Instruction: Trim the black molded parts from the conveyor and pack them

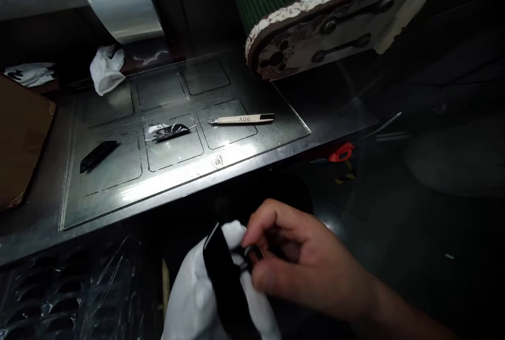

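Observation:
My left hand (193,282), in a white glove, grips a flat, glossy black part (226,277), held tilted in front of the table edge. My bare right hand (303,256) comes in from the right, its thumb and fingers pinched round a small dark piece (252,255) close against the black part. Whether the two touch is hard to tell. On the metal table lie a craft knife (242,119) marked A06, a black part in clear film (171,131) and another bare black part (98,156).
The table (173,192) has a marked sheet on top. A cardboard box (23,140) stands left, near a crumpled white glove (107,69). A film roll (118,0) hangs behind; a green belt machine (315,24) overhangs the right. Clear trays (71,298) sit lower left.

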